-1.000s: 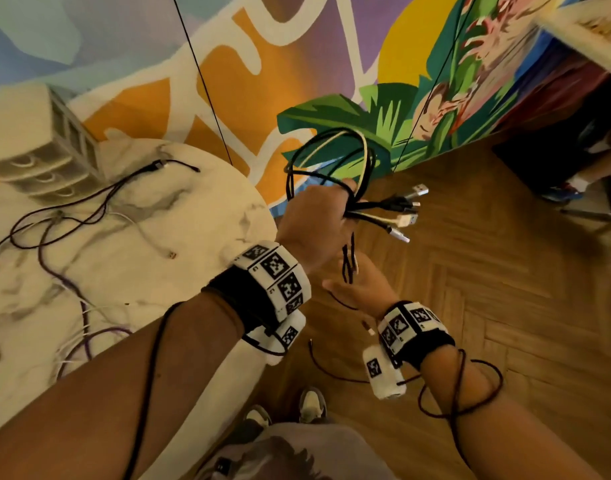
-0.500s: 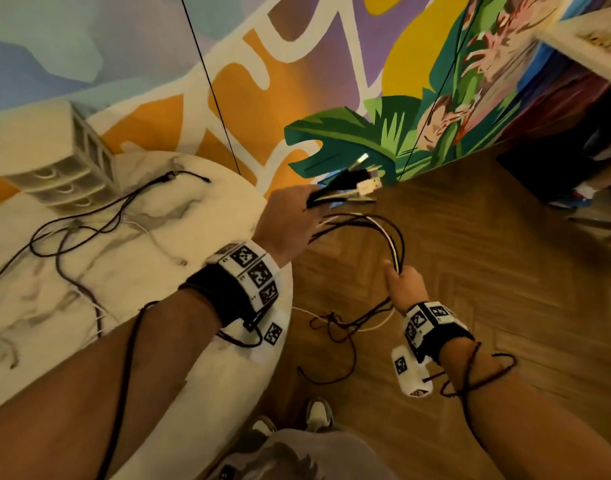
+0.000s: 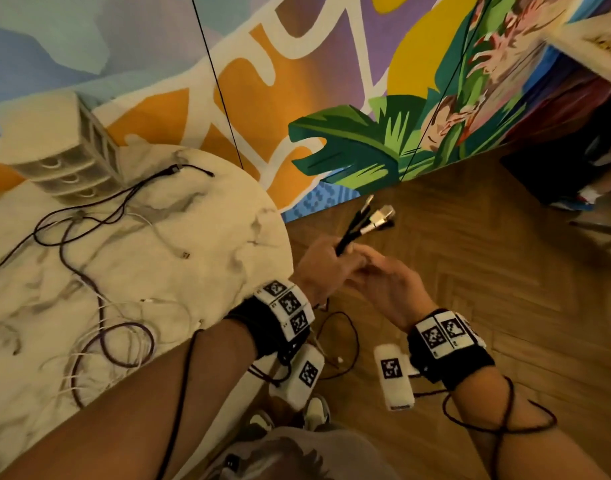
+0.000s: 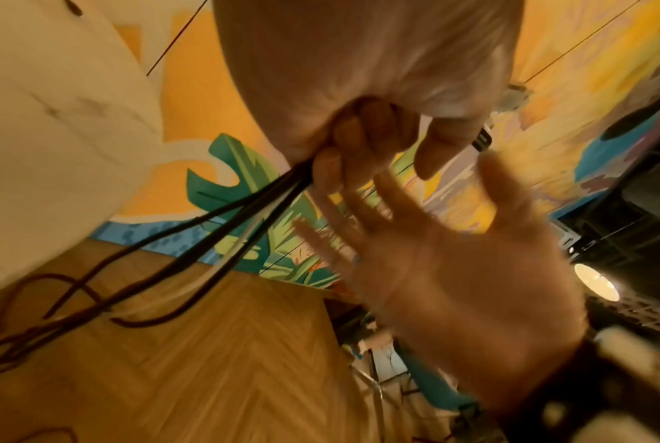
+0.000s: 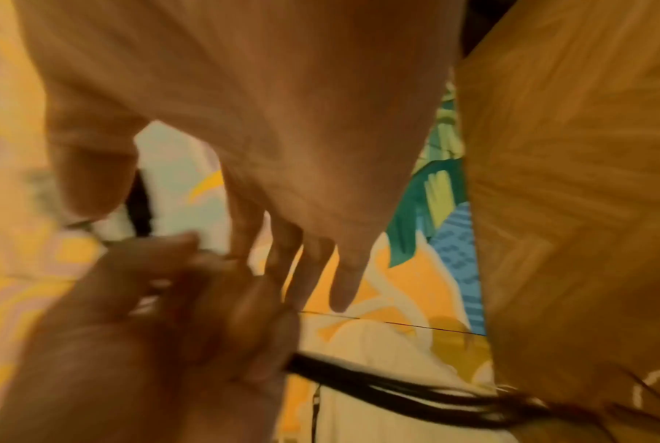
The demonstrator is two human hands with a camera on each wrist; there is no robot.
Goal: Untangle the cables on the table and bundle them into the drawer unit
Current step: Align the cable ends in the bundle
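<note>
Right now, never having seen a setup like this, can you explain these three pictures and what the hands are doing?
No machine here, just a person's two hands. The wide picture comes from a head camera looking down. The other two come from wrist cameras, each looking along the fingers. The left hand grips a bundle of cables, plug ends sticking out. The right hand is open, fingers straight, close by the left, holding nothing. More loose cables lie tangled on the marble table, near the drawer unit.
</note>
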